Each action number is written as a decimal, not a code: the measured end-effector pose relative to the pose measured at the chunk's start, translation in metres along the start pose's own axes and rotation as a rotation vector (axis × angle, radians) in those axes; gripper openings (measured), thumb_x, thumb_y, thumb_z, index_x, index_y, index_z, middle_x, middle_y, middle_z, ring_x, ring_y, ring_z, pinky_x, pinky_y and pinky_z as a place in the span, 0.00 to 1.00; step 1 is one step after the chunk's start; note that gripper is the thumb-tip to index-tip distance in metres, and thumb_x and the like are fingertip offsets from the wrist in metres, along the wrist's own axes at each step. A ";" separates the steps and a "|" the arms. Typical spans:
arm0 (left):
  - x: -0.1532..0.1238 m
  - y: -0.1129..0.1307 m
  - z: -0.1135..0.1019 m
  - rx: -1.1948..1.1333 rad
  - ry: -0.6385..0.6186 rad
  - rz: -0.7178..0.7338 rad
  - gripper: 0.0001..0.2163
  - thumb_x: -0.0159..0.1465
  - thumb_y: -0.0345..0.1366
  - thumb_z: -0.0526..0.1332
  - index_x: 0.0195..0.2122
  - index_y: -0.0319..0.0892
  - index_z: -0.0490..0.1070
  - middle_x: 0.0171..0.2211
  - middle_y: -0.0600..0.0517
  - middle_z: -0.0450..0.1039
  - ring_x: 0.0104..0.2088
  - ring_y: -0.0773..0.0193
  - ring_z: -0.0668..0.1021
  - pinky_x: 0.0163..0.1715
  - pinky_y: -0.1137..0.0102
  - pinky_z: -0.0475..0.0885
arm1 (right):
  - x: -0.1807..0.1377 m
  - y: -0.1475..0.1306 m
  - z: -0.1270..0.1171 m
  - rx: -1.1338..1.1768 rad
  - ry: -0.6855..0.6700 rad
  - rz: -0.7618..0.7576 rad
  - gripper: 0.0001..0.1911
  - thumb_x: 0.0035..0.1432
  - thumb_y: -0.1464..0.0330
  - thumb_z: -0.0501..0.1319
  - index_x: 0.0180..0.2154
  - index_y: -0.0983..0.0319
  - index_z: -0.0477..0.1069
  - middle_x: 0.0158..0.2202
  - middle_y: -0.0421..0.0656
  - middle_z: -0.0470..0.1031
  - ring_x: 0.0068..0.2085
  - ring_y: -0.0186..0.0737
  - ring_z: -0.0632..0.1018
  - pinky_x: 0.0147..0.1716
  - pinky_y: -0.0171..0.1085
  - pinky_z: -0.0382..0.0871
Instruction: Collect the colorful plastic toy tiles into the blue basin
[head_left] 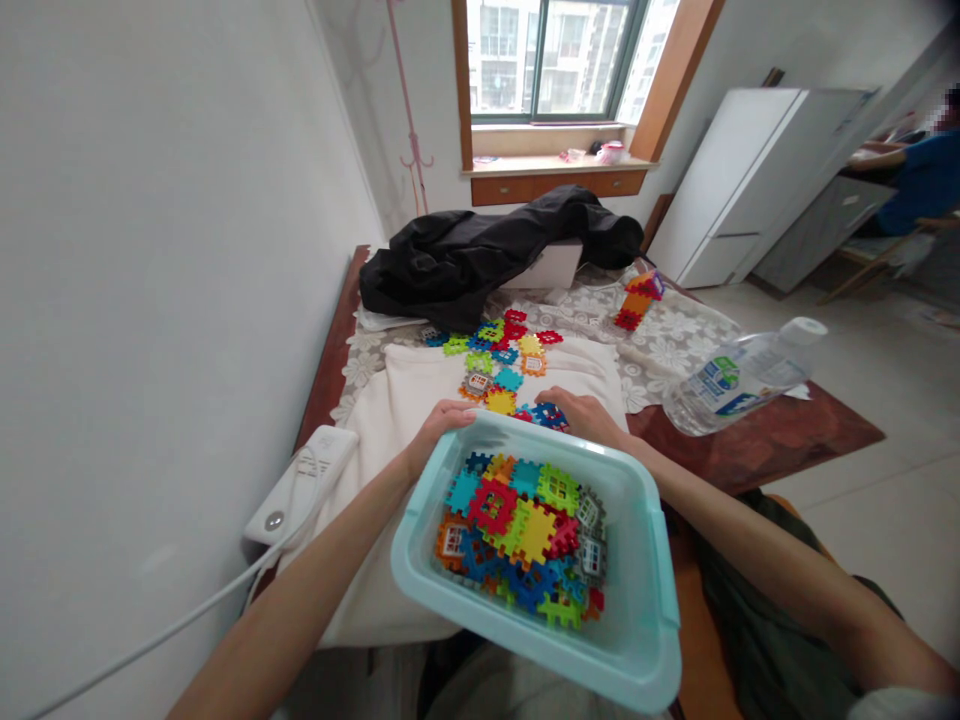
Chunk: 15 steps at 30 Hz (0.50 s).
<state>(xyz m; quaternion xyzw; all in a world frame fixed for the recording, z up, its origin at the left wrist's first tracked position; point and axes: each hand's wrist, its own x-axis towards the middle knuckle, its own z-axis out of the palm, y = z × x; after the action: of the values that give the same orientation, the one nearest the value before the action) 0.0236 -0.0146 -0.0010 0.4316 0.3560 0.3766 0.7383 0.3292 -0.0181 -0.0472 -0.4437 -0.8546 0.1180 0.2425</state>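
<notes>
A light-blue plastic basin point(532, 655) is tilted toward me at the table's near edge. It holds a heap of colourful interlocking building tiles point(536, 530) with notched edges. My left hand point(444, 422) grips the basin's far-left rim, thumb over the edge. Beyond the far rim, my right hand point(583, 414) curls its fingers over a blue building tile point(551, 416); the basin hides part of that hand. More loose tiles point(501, 400) in yellow, teal, grey, green and red trail across the cream cloth point(397, 400) away from the basin.
A clear plastic bottle point(739, 385) stands at the right, near an orange-and-red tile structure point(639, 300). Black fabric point(480, 250) drapes over a white box at the back. A white power strip point(300, 485) with a cable lies at the left. A person point(926, 170) sits far right.
</notes>
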 end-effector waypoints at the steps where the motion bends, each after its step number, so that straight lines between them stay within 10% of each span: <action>1: 0.000 0.001 0.001 -0.005 0.009 0.008 0.15 0.53 0.45 0.76 0.29 0.37 0.80 0.24 0.49 0.78 0.25 0.62 0.77 0.29 0.69 0.71 | 0.012 0.000 -0.003 0.011 0.039 0.007 0.20 0.67 0.65 0.64 0.59 0.57 0.69 0.51 0.49 0.83 0.46 0.49 0.84 0.47 0.43 0.75; 8: 0.002 0.012 0.005 0.050 -0.061 -0.024 0.15 0.52 0.44 0.75 0.26 0.34 0.80 0.21 0.48 0.76 0.22 0.64 0.73 0.25 0.71 0.65 | 0.091 0.016 0.000 0.084 0.129 -0.013 0.14 0.69 0.58 0.65 0.50 0.59 0.74 0.46 0.47 0.83 0.43 0.46 0.81 0.45 0.40 0.72; 15: 0.006 0.006 -0.002 0.036 -0.067 -0.032 0.17 0.52 0.46 0.75 0.27 0.33 0.81 0.23 0.46 0.78 0.22 0.63 0.75 0.25 0.71 0.65 | 0.090 0.022 0.017 0.071 0.081 -0.064 0.21 0.75 0.51 0.59 0.53 0.60 0.77 0.49 0.51 0.80 0.50 0.50 0.79 0.53 0.45 0.71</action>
<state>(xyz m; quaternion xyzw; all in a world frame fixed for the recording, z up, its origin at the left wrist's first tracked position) 0.0230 -0.0066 0.0022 0.4516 0.3445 0.3436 0.7479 0.2922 0.0686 -0.0428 -0.4115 -0.8532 0.1224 0.2962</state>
